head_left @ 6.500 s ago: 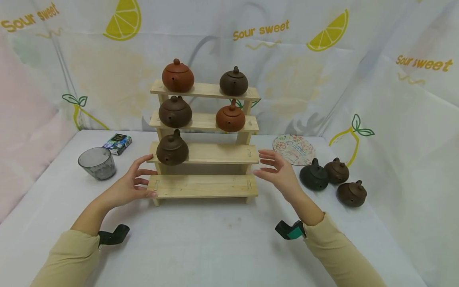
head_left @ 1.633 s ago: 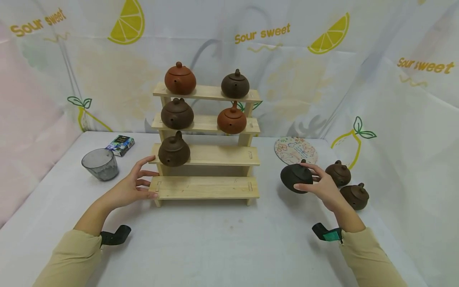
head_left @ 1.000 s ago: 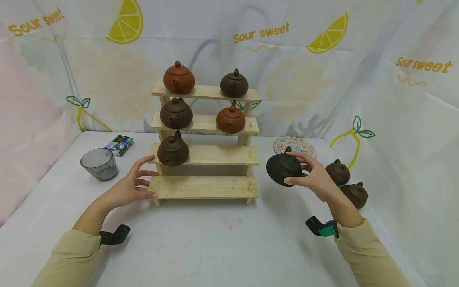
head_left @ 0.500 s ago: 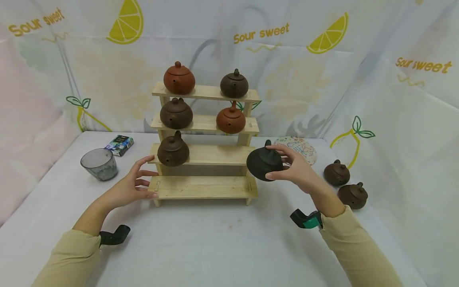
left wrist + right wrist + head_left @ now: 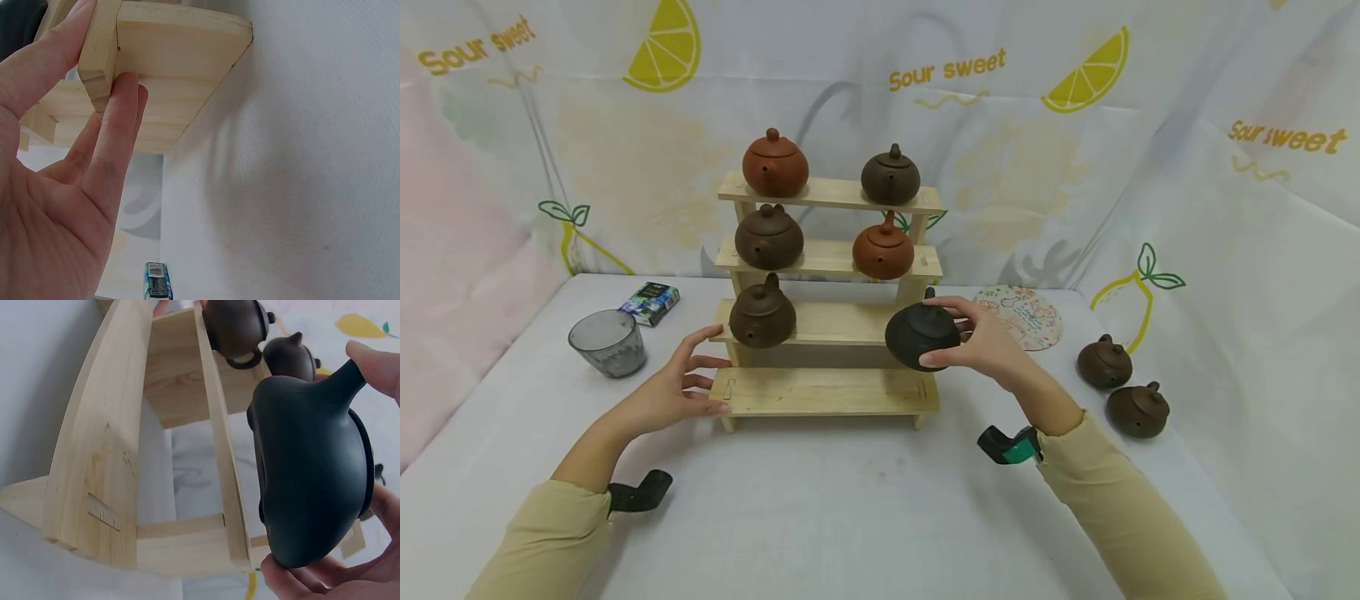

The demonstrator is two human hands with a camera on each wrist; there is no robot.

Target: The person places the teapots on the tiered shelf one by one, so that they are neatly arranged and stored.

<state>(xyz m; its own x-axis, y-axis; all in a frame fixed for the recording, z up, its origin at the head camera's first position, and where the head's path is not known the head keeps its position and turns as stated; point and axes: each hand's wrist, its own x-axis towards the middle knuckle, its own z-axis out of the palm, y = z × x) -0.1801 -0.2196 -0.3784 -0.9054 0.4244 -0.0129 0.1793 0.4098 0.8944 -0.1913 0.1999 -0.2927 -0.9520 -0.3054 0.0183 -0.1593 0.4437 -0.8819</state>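
A four-tier wooden display stand (image 5: 823,392) faces me. My left hand (image 5: 673,387) grips its left end, thumb on the lowest shelf's edge and a finger reaching the shelf above; in the left wrist view the board end (image 5: 97,69) lies between its fingers. A black teapot (image 5: 917,337) is held in my right hand (image 5: 992,346), over the right part of the second shelf from the bottom. In the right wrist view the thumb touches its spout (image 5: 340,384), other fingers round the far side. A dark brown teapot (image 5: 762,312) sits on that shelf's left.
Red teapots (image 5: 775,171) and dark teapots (image 5: 890,179) occupy the upper two shelves. Two brown teapots (image 5: 1138,410) stand at the table's right. A round patterned mat (image 5: 1022,321) lies behind them. At left are a grey glass cup (image 5: 608,346) and a small box (image 5: 651,304).
My right hand has taken the black teapot from the group at right and carried it left to the stand. The left hand stays at the stand's left end.
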